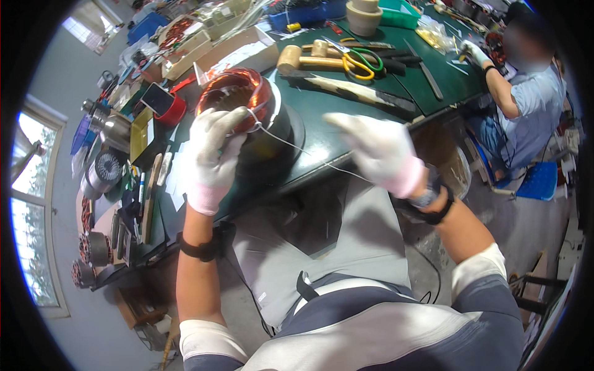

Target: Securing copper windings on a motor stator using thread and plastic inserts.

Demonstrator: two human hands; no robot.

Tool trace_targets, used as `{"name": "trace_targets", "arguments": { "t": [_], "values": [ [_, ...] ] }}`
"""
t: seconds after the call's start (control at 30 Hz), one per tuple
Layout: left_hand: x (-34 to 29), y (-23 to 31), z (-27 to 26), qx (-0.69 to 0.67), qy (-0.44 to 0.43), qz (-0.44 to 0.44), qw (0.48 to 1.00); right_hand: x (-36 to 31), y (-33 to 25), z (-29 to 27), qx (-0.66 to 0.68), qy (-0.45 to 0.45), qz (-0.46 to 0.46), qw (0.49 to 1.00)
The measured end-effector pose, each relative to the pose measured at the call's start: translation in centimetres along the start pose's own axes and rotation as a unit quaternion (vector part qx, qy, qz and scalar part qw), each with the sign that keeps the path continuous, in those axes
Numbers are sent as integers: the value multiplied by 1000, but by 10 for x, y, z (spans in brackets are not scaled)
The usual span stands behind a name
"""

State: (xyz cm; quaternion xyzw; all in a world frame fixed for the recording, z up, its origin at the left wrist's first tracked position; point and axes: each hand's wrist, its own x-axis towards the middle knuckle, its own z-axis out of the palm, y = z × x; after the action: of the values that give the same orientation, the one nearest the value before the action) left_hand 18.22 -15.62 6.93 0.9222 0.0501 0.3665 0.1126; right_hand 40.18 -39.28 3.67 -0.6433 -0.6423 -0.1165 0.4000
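A motor stator (289,127) with a ring of copper windings (255,79) stands at the table's near edge. My left hand (213,148), in a white glove with a pink cuff, is closed at the near left side of the windings, its fingers curled against them. A thin white cord (288,142) loops round the copper beside those fingers and stretches rightward to my right hand (380,151). That hand, gloved alike and smeared by motion, is raised off the table's front edge with its fingers together, the cord running into its palm side.
Wooden mallets (289,60), scissors (359,63) and a long dark-and-pale bar (352,93) lie behind on the green table (322,133). A red container (170,110), a yellow tray (142,133) and more stators (104,172) crowd the left. A co-worker (526,105) sits at the right.
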Motion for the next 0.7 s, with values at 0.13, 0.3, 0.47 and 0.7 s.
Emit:
{"name": "trace_targets", "arguments": {
  "t": [0.13,0.3,0.47,0.7],
  "values": [
    [3,0,9,-20,26,36,999,79,-16,61,22,-9,-66,998],
    [7,-3,13,-26,62,53,996,83,3,78,-96,61,-186,976],
    [8,-7,17,-34,70,67,995,79,1,79,-127,37,-166,977],
    [5,-9,20,-35,74,71,994,10,-36,83,287,2,231,930]
  ]
}}
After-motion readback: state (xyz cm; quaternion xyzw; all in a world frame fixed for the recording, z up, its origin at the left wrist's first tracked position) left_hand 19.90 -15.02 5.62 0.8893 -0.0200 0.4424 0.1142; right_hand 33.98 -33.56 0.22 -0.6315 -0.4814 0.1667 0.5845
